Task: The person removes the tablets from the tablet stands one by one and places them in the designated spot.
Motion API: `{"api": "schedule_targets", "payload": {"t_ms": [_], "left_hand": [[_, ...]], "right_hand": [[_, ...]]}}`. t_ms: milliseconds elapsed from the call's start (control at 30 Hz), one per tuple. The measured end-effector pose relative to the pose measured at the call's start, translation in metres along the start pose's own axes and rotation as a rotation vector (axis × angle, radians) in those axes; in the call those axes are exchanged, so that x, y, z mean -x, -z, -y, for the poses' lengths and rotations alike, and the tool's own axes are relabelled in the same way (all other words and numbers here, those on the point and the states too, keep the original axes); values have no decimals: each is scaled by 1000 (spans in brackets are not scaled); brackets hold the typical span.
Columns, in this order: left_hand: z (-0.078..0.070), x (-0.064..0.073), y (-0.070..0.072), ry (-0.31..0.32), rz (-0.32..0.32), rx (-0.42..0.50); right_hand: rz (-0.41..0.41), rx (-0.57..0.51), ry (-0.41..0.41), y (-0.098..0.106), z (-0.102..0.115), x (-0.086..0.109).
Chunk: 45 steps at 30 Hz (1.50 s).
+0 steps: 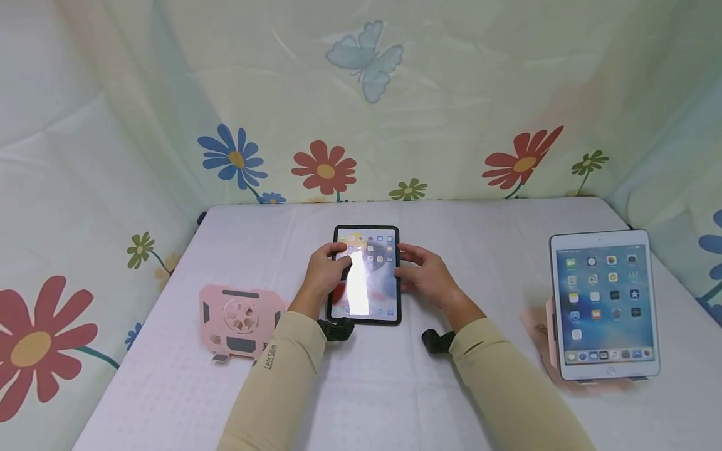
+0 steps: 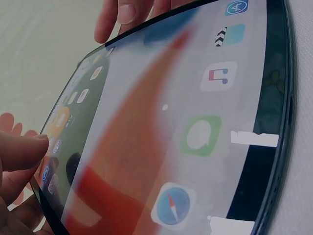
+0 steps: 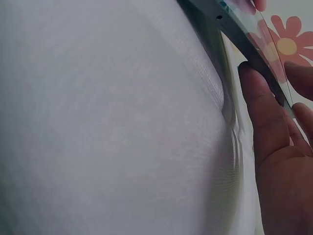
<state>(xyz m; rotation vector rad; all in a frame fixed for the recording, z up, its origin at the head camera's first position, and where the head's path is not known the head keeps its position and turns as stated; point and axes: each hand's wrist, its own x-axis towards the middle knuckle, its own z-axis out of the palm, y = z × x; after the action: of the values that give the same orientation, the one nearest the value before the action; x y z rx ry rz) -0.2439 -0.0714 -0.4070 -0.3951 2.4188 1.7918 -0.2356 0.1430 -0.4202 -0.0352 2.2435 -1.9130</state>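
A dark-framed tablet (image 1: 378,294) with its screen lit is held between both hands over the middle of the table. My left hand (image 1: 323,275) grips its left edge, the thumb lying over the screen's border, as the left wrist view shows with the thumb (image 2: 22,151). On the opposite edge, my right hand (image 1: 431,275) pinches the tablet's side. In the right wrist view, fingers of the right hand (image 3: 279,142) reach beneath the tablet's raised edge (image 3: 239,44). The tablet's lower edge (image 2: 283,117) is down by the white cloth; whether it touches is unclear.
To the left stands a pink tablet stand (image 1: 242,322) with dark pads and a round cut-out. A white-framed tablet (image 1: 609,307) leans on another pink stand (image 1: 549,344) at the right. A flowered curtain (image 1: 451,113) hangs behind the cloth-covered table (image 1: 389,401).
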Motion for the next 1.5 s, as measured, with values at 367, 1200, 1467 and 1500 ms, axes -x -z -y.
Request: {"api": "schedule_targets", "payload": {"t_ms": [367,1200,1467,1500], "left_hand": [[4,3,2,-36,17,25],[10,5,2,-55,-5,41],[9,4,3,-51,-21,45],[9,4,3,-48,-19,49]], "right_hand": [[1,49,-24,-1,3,2],[32,67,-38,-3,3,2],[38,111,-27,-5,2,2],[37,117,-31,-5,2,2]]}}
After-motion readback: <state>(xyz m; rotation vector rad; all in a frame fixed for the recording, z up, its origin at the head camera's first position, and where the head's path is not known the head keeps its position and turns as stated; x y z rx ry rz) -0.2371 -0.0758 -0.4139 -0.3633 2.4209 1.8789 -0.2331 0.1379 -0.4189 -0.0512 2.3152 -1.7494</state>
